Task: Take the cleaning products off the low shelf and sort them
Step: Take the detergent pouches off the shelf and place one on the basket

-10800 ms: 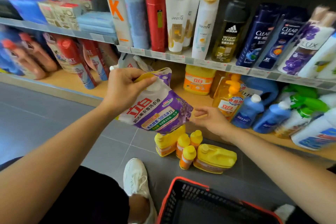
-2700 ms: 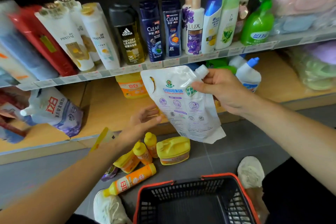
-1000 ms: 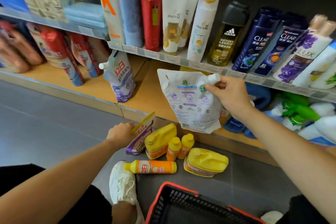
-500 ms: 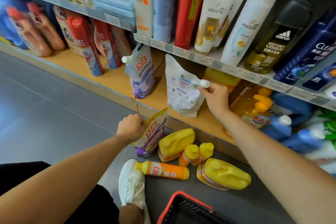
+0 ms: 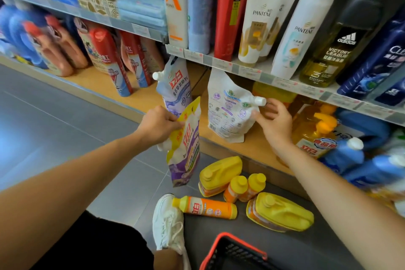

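**A:** Left hand (image 5: 160,125)?
**B:** Fist clamped on the top edge of the yellow-purple pouch (image 5: 185,147). It has a red 立白 logo and hangs over the floor, just in front of the low shelf (image 5: 258,151).
**A:** Right hand (image 5: 274,120)?
**B:** Pinching the white pouch (image 5: 225,107) at its spout corner, thumb in front, fingers behind the cap. The pouch stands upright on the low shelf, print too small to read.
**A:** Other labels?
**B:** The lavender pouch (image 5: 175,85) beside it is 立白 too. Upper shelf has PANTENE bottles (image 5: 260,17) and an adidas VICTORY LEAGUE bottle (image 5: 341,46). On the floor, yellow jugs (image 5: 221,173) and an orange 立白 bottle (image 5: 206,207) lying flat near the basket (image 5: 219,245).
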{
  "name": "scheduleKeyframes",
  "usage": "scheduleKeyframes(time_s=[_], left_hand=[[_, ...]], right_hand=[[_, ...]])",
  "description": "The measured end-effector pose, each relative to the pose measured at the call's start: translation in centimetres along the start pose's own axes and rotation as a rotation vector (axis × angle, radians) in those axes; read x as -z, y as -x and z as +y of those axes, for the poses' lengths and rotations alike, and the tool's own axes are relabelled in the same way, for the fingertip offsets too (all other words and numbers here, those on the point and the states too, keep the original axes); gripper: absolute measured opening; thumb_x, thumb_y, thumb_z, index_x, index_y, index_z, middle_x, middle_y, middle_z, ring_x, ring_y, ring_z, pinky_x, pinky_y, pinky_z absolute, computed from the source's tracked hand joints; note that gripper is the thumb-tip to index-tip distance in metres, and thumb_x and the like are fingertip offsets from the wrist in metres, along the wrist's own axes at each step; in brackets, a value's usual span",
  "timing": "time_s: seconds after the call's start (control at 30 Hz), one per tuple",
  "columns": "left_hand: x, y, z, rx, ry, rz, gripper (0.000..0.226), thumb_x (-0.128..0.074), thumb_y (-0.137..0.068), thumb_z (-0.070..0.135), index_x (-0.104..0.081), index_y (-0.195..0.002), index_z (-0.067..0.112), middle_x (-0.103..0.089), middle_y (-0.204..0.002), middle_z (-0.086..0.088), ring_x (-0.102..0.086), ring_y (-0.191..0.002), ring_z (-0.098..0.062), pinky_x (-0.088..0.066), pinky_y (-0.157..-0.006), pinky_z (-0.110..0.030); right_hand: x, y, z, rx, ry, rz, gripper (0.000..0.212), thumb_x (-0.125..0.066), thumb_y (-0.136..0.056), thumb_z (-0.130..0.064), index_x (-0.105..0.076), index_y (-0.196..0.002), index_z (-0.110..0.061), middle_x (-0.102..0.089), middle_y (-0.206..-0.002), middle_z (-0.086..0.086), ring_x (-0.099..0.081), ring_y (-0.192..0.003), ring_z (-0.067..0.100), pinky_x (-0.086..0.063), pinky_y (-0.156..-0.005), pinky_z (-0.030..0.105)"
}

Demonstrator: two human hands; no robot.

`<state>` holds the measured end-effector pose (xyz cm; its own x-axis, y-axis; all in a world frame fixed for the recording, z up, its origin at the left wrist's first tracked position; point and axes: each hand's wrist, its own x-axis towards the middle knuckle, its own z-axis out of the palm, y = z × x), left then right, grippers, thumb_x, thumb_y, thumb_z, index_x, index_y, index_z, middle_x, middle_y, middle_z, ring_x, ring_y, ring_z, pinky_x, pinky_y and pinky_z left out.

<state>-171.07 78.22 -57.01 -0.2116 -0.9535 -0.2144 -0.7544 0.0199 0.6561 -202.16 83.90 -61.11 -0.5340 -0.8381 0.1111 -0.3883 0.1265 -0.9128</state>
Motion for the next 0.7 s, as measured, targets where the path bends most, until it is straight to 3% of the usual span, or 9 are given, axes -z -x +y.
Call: scheduleKeyframes(time_s=[0.07,0.13,0.23,0.37,0.43,0.53,0.6,0.7], left_hand=[[1.0,-0.4,1.0,0.042,0.122,0.009,0.017,-0.075,-0.089,0.033,-0.078,-0.081,0.019,-0.076,-0.087,0.004,-0.074,-0.078,-0.013,-0.063,-0.068,-0.034],[1.8,-1.0,2.0,0.094,0.228,0.046,0.018,-0.077,-0.088,0.033,-0.078,-0.083,0.015,-0.076,-0.088,0.001,-0.075,-0.079,-0.016,-0.064,-0.069,-0.036],[2.2,-1.7,3.2,0.137,0.347,0.096,0.017,-0.08,-0.086,0.029,-0.077,-0.084,0.012,-0.076,-0.089,-0.004,-0.075,-0.076,-0.019,-0.061,-0.06,-0.03],[1.5,-2.4,3.8,0.151,0.452,0.103,0.017,-0.079,-0.087,0.023,-0.076,-0.091,0.007,-0.075,-0.094,-0.009,-0.075,-0.075,-0.021,-0.059,-0.055,-0.027],[1.3,-2.7,3.8,0.148,0.444,0.096,0.013,-0.079,-0.087,0.022,-0.075,-0.085,0.01,-0.075,-0.093,-0.008,-0.074,-0.074,-0.02,-0.057,-0.052,-0.025],[1.3,-3.0,3.3,0.134,0.445,0.085,0.014,-0.078,-0.088,0.022,-0.075,-0.086,0.008,-0.074,-0.095,-0.01,-0.075,-0.076,-0.021,-0.06,-0.056,-0.027],[1.2,-3.1,2.8,0.134,0.435,0.074,0.018,-0.078,-0.088,0.023,-0.076,-0.092,0.005,-0.074,-0.098,-0.01,-0.075,-0.08,-0.022,-0.063,-0.064,-0.031],[1.1,-3.1,2.2,0.134,0.42,0.066,0.018,-0.077,-0.088,0.024,-0.076,-0.09,0.006,-0.075,-0.097,-0.01,-0.075,-0.08,-0.022,-0.064,-0.068,-0.035]], right_hand=[[-0.1,-1.1,-1.6,0.076,0.081,-0.038,0.033,-0.078,-0.086,-0.029,-0.069,-0.116,-0.019,-0.069,-0.098,-0.012,-0.063,-0.085,-0.004,-0.051,-0.07,0.021],[-0.8,-1.6,-2.8,0.065,0.146,-0.061,0.018,-0.075,-0.089,-0.03,-0.074,-0.094,-0.013,-0.073,-0.082,-0.003,-0.07,-0.078,0.01,-0.055,-0.066,0.032],[-3.0,-1.4,-4.1,-0.124,-0.018,-0.089,0.023,-0.072,-0.092,-0.025,-0.073,-0.093,-0.002,-0.075,-0.091,0.016,-0.074,-0.081,0.028,-0.064,-0.069,0.045],[-7.3,-0.1,-6.0,-0.306,-0.251,-0.083,0.01,-0.07,-0.094,-0.02,-0.066,-0.089,-0.012,-0.074,-0.1,0.016,-0.075,-0.084,0.028,-0.064,-0.069,0.041],[-8.7,0.1,-6.8,-0.334,-0.346,-0.115,0.008,-0.067,-0.096,-0.018,-0.067,-0.096,-0.01,-0.073,-0.101,0.016,-0.075,-0.087,0.027,-0.064,-0.072,0.038],[-8.9,0.0,-6.7,-0.303,-0.484,-0.362,0.025,-0.064,-0.097,-0.009,-0.064,-0.121,-0.003,-0.071,-0.112,0.015,-0.072,-0.103,0.026,-0.061,-0.085,0.033],[-8.2,0.0,-5.2,-0.17,-0.361,-0.505,0.037,-0.068,-0.093,-0.003,-0.062,-0.129,-0.005,-0.071,-0.118,0.012,-0.07,-0.107,0.02,-0.059,-0.09,0.028],[-7.0,0.1,-1.8,0.004,-0.054,-0.559,0.051,-0.074,-0.086,0.002,-0.06,-0.134,-0.006,-0.067,-0.125,0.009,-0.068,-0.102,0.015,-0.055,-0.08,0.013]])
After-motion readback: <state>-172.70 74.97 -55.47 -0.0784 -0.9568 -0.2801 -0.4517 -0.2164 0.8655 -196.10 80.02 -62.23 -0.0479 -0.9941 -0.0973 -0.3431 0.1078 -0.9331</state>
